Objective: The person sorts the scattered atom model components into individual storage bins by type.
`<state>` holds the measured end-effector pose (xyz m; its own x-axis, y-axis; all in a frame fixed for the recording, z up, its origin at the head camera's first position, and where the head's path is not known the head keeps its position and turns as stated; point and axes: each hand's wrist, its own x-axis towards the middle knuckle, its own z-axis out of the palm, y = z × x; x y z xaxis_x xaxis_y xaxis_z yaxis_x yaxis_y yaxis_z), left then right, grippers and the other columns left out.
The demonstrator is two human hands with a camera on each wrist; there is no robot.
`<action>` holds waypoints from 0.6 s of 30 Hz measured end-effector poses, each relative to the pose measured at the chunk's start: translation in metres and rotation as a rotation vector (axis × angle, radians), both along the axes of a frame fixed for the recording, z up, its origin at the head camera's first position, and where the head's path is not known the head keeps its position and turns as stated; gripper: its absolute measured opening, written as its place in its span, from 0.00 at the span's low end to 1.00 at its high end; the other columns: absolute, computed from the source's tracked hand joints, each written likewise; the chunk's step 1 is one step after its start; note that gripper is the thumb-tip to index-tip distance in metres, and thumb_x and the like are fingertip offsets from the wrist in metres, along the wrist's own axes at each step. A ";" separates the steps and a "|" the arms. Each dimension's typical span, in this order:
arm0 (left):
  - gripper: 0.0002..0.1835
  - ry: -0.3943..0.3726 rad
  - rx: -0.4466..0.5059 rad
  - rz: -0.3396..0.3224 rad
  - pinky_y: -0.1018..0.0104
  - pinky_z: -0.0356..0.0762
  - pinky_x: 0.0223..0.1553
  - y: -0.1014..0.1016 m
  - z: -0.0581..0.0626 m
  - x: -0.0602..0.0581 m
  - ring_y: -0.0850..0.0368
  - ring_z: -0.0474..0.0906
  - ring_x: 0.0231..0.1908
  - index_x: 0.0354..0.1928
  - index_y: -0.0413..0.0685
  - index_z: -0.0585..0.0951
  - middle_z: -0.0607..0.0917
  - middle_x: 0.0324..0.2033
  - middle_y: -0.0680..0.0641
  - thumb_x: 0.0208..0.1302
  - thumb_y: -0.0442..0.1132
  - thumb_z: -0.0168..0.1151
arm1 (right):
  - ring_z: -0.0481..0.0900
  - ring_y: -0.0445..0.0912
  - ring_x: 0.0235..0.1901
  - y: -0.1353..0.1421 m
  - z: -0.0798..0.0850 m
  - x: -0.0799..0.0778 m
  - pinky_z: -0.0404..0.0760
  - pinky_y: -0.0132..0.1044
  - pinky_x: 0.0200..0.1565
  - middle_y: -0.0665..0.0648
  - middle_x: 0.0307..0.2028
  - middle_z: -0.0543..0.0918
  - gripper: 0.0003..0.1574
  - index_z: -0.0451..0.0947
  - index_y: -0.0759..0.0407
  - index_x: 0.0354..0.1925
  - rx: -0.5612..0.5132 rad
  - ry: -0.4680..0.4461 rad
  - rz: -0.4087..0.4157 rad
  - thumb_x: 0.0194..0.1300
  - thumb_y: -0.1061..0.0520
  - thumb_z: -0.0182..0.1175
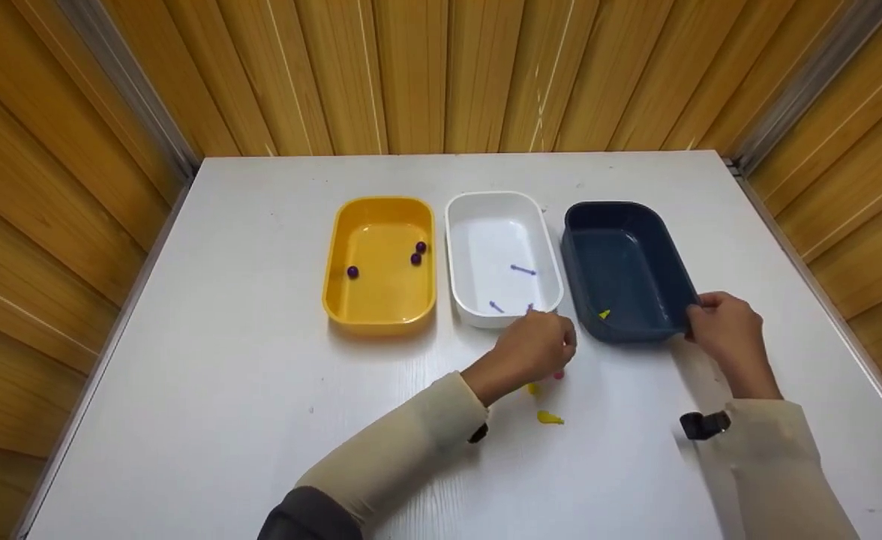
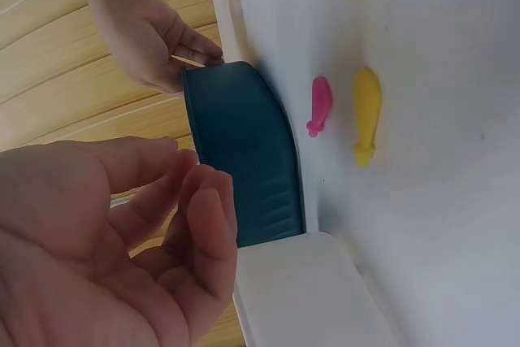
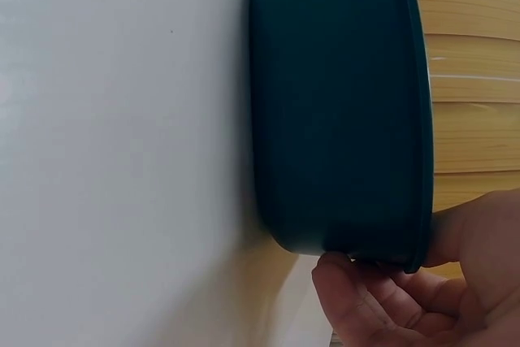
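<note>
My left hand is above the front edge of the white tray. Its fingers are curled toward the thumb, and nothing shows between them in the left wrist view. Close to its fingertips in the head view is a purple stick; other purple sticks lie in this tray. My right hand grips the dark blue tray at its near right corner, thumb and fingers on either side of the rim. A small yellow piece is inside. Yellow and pink club-shaped pieces lie on the table.
A yellow tray holding purple balls stands left of the white one. The three trays form a row on the white table. Wood-panelled walls enclose the back and sides.
</note>
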<state>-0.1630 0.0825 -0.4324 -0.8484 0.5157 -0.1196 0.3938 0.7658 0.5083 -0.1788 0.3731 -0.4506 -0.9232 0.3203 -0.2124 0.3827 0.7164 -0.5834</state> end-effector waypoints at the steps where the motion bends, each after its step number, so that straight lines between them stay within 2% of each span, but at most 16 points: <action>1: 0.07 -0.018 -0.010 -0.008 0.75 0.75 0.30 -0.002 0.000 0.002 0.66 0.77 0.29 0.41 0.52 0.89 0.89 0.33 0.57 0.69 0.39 0.62 | 0.87 0.46 0.33 0.000 0.000 0.000 0.80 0.28 0.30 0.77 0.55 0.80 0.32 0.69 0.76 0.65 -0.006 -0.003 -0.002 0.76 0.52 0.45; 2: 0.07 -0.030 -0.024 -0.021 0.75 0.74 0.28 -0.004 0.000 0.005 0.66 0.77 0.30 0.41 0.52 0.89 0.89 0.33 0.57 0.69 0.39 0.63 | 0.87 0.46 0.33 0.000 0.000 0.000 0.82 0.29 0.30 0.77 0.55 0.79 0.32 0.69 0.76 0.65 -0.018 -0.004 -0.006 0.76 0.52 0.45; 8: 0.05 -0.020 -0.135 -0.081 0.72 0.75 0.32 -0.014 -0.005 0.020 0.64 0.78 0.37 0.40 0.57 0.90 0.89 0.37 0.58 0.65 0.40 0.69 | 0.87 0.41 0.30 0.001 0.000 -0.001 0.87 0.33 0.35 0.76 0.56 0.79 0.31 0.68 0.75 0.66 -0.078 0.001 -0.016 0.76 0.52 0.46; 13: 0.05 -0.054 -0.180 -0.094 0.71 0.72 0.27 -0.016 -0.013 0.033 0.63 0.74 0.30 0.39 0.57 0.88 0.87 0.32 0.57 0.63 0.38 0.69 | 0.86 0.38 0.28 0.003 0.001 -0.001 0.86 0.32 0.34 0.75 0.56 0.79 0.32 0.68 0.75 0.66 -0.090 -0.007 -0.010 0.77 0.52 0.47; 18: 0.04 -0.035 -0.222 -0.131 0.71 0.73 0.25 -0.016 -0.022 0.041 0.63 0.73 0.28 0.39 0.56 0.89 0.87 0.31 0.56 0.62 0.39 0.70 | 0.87 0.39 0.28 0.004 0.002 0.000 0.82 0.29 0.30 0.73 0.52 0.82 0.32 0.69 0.74 0.66 -0.058 -0.022 0.004 0.77 0.50 0.48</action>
